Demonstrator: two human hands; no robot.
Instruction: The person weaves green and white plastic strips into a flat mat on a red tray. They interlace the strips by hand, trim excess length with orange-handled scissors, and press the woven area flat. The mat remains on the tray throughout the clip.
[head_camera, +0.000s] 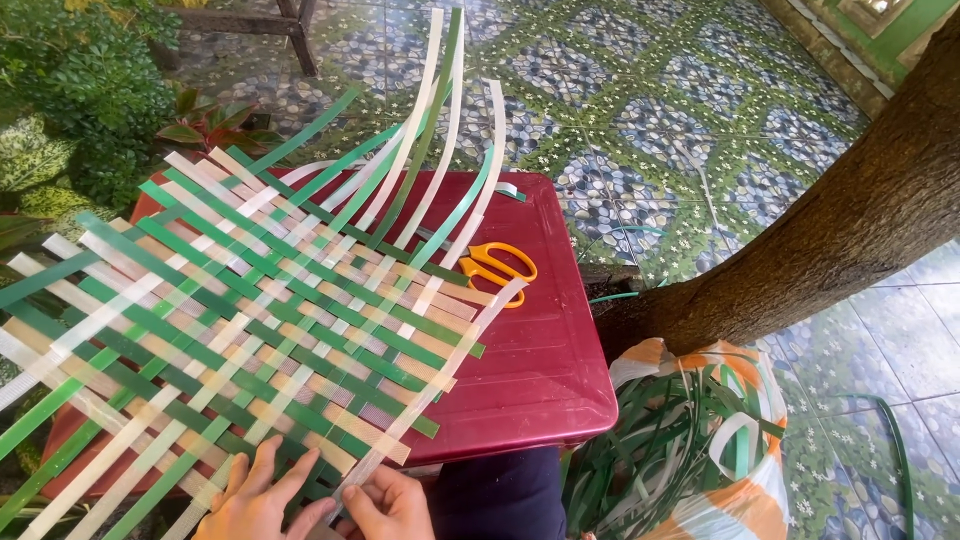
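While the flat woven mat of green, cream and tan plastic strapping (250, 320) lies spread over the dark red plastic tabletop (540, 370), the head view has both hands down at its near edge: the left hand (262, 500) rests flat on the weave with fingers spread, pressing it down, and the right hand (388, 506) has its fingers drawn together, pinching the near end of a long translucent cream strap (440, 375) that runs diagonally up over the weave. These straps look light, thin and springy, glossy enough to slip, and stiff along their length; see how the loose ends (440, 120) at the far side arch up off the tabletop. I'd judge the strap best taken near its end, flat between thumb and fingers, with the weave pinned beside it so the crossings don't slide. Orange-handled scissors (497, 268) lie on the bare tabletop beyond the mat. To the right, an orange-and-white sack (745, 500) holds coiled green strapping, beside a rough tree trunk (840, 230), on a patterned tile floor (650, 90).
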